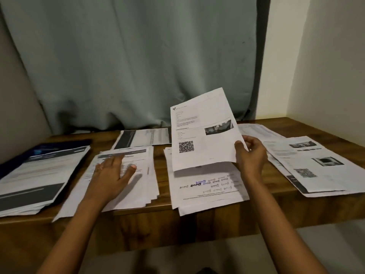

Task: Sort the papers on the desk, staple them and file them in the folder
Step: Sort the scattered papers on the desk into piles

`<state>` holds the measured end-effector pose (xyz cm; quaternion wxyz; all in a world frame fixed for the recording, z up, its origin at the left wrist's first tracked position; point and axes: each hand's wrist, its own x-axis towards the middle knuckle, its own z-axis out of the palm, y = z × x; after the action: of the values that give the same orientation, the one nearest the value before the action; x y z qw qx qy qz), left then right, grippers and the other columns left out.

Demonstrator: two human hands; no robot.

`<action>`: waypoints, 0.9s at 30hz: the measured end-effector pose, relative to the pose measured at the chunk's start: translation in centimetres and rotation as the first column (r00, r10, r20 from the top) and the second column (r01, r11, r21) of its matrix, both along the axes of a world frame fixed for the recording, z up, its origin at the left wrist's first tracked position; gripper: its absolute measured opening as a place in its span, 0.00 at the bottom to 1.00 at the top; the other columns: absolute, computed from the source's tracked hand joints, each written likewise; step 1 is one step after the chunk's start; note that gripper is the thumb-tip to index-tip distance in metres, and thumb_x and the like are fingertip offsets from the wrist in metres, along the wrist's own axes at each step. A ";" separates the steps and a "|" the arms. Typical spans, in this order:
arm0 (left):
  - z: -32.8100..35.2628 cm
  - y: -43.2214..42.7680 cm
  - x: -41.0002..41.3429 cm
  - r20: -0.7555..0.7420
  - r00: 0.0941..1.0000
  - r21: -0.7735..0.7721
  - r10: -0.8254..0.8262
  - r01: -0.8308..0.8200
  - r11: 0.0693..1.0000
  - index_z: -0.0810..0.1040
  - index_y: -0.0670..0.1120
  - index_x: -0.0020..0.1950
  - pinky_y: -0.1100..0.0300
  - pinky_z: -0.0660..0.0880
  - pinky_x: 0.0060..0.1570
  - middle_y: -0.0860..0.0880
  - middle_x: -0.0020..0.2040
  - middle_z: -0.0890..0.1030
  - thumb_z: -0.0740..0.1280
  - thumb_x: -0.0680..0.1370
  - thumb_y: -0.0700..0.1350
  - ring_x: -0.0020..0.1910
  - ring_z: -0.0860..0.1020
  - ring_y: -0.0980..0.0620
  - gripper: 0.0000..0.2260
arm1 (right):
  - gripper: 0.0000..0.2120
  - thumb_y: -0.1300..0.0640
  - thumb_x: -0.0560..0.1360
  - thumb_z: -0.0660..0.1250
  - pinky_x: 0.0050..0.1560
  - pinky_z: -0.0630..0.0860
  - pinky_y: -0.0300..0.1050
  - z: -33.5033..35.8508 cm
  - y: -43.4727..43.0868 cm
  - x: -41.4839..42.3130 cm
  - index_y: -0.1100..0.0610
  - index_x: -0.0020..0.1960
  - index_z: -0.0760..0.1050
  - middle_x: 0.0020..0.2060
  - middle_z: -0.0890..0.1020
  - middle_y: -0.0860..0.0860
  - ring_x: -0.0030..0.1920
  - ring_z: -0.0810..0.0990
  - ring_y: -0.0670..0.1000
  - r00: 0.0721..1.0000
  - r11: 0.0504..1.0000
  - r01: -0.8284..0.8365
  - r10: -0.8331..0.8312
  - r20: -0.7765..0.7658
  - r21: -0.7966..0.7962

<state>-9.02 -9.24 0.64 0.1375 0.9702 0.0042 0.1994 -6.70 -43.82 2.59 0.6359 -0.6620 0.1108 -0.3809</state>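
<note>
Mostly the print on these papers is too small or blurred to read; only a QR code, a small photo and some handwritten lines on the stack below come through. The right hand (250, 155) pinches a single sheet (205, 131) by its right edge, thumb on the printed face and the other fingers hidden behind it. The sheet is raised and tilted, long axis running up and away from the viewer, its top corner against the grey-green curtain (138, 60) and its bottom edge just above the middle stack (207, 188). That stack lies lengthwise toward the viewer and overhangs the front edge of the wooden desk (162, 169). The left hand (112, 175) lies flat, fingers spread, on a fanned stack (142, 186) left of centre, which also juts past the front edge. A dark blue folder (11, 165) at far left is largely covered by another pile (39, 178) and cut off by the frame. More sheets (316, 167) on the right run out of frame. A further page (146, 137) lies crosswise at the back. Bare wood shows only in narrow strips between stacks and along the front.
</note>
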 end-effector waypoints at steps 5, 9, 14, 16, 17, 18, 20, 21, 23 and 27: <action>0.0 7.8 -1.7 -0.005 0.990 0.025 0.140 -0.139 0.990 0.59 0.46 0.76 0.39 0.53 0.72 0.40 0.75 0.62 0.45 0.74 0.69 0.74 0.60 0.40 0.38 | 0.10 0.59 0.76 0.66 0.46 0.76 0.43 -0.2 4.9 1.8 0.57 0.57 0.76 0.55 0.80 0.53 0.52 0.79 0.52 0.997 0.999 -0.041 0.041 -0.058 0.000; -0.4 13.0 -3.6 -0.140 0.943 0.037 0.303 -0.301 0.953 0.55 0.47 0.77 0.40 0.50 0.73 0.42 0.77 0.56 0.47 0.71 0.68 0.76 0.55 0.41 0.40 | 0.10 0.60 0.76 0.66 0.46 0.73 0.41 -0.1 8.5 2.6 0.57 0.57 0.76 0.52 0.77 0.50 0.50 0.75 0.49 0.993 0.996 -0.086 0.086 -0.083 0.011; -2.2 16.5 -4.7 -0.267 0.910 0.099 0.318 -0.303 0.948 0.55 0.49 0.77 0.39 0.51 0.73 0.43 0.77 0.57 0.48 0.71 0.73 0.75 0.56 0.40 0.41 | 0.09 0.61 0.76 0.66 0.49 0.77 0.46 0.0 11.4 3.5 0.57 0.56 0.75 0.52 0.78 0.51 0.49 0.76 0.50 0.986 0.993 -0.113 0.110 -0.122 -0.020; -3.1 16.8 -4.9 -0.280 0.914 0.126 0.294 -0.268 0.955 0.56 0.49 0.77 0.40 0.50 0.73 0.44 0.77 0.58 0.47 0.74 0.71 0.75 0.56 0.41 0.38 | 0.09 0.61 0.76 0.66 0.50 0.78 0.48 -0.1 12.2 3.9 0.57 0.55 0.76 0.53 0.79 0.52 0.49 0.77 0.50 0.985 0.994 -0.111 0.107 -0.132 -0.021; -3.5 16.7 -5.0 -0.282 0.915 0.136 0.290 -0.261 0.956 0.56 0.49 0.77 0.41 0.48 0.73 0.44 0.77 0.57 0.46 0.75 0.70 0.76 0.54 0.41 0.36 | 0.09 0.61 0.76 0.66 0.49 0.78 0.46 -0.1 12.6 4.1 0.57 0.55 0.76 0.53 0.79 0.52 0.49 0.77 0.51 0.985 0.993 -0.114 0.111 -0.133 -0.021; -3.8 16.6 -5.2 -0.281 0.914 0.136 0.293 -0.265 0.955 0.55 0.50 0.77 0.42 0.46 0.73 0.45 0.78 0.55 0.44 0.75 0.69 0.76 0.53 0.42 0.36 | 0.09 0.60 0.76 0.66 0.47 0.77 0.45 0.0 13.1 4.2 0.56 0.56 0.76 0.53 0.79 0.52 0.49 0.77 0.50 0.984 0.993 -0.118 0.114 -0.133 -0.022; -4.1 16.3 -5.4 -0.261 0.915 0.118 0.308 -0.286 0.951 0.54 0.51 0.78 0.44 0.44 0.74 0.46 0.78 0.54 0.41 0.74 0.71 0.77 0.51 0.43 0.38 | 0.09 0.59 0.76 0.66 0.44 0.75 0.42 0.2 14.2 4.3 0.56 0.56 0.76 0.51 0.78 0.50 0.49 0.77 0.50 0.983 0.991 -0.133 0.129 -0.132 -0.020; -4.2 16.1 -5.4 -0.240 0.919 0.116 0.313 -0.293 0.949 0.54 0.51 0.78 0.44 0.44 0.74 0.47 0.78 0.53 0.39 0.72 0.72 0.77 0.51 0.44 0.40 | 0.09 0.59 0.76 0.66 0.43 0.74 0.42 0.5 14.8 4.3 0.56 0.56 0.75 0.51 0.77 0.49 0.49 0.77 0.50 0.982 0.990 -0.141 0.138 -0.130 -0.016; -4.5 16.1 -5.6 -0.208 0.922 0.123 0.326 -0.306 0.944 0.54 0.52 0.78 0.45 0.43 0.74 0.47 0.78 0.53 0.38 0.70 0.70 0.77 0.50 0.45 0.41 | 0.09 0.59 0.76 0.66 0.43 0.74 0.41 1.0 16.4 4.2 0.56 0.56 0.75 0.50 0.77 0.49 0.48 0.76 0.49 0.978 0.985 -0.170 0.169 -0.123 -0.001; -5.0 16.1 -5.4 -0.155 0.927 0.105 0.340 -0.327 0.939 0.54 0.52 0.78 0.46 0.43 0.74 0.48 0.78 0.54 0.37 0.70 0.70 0.77 0.50 0.46 0.40 | 0.09 0.61 0.76 0.66 0.39 0.74 0.36 1.7 20.4 4.0 0.57 0.56 0.74 0.50 0.78 0.50 0.48 0.77 0.48 0.958 0.966 -0.255 0.259 -0.121 0.045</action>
<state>-14.46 6.82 -4.33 0.0633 0.9734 0.1733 0.1360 -2.72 -23.40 4.24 0.6813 -0.6842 0.0692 -0.2509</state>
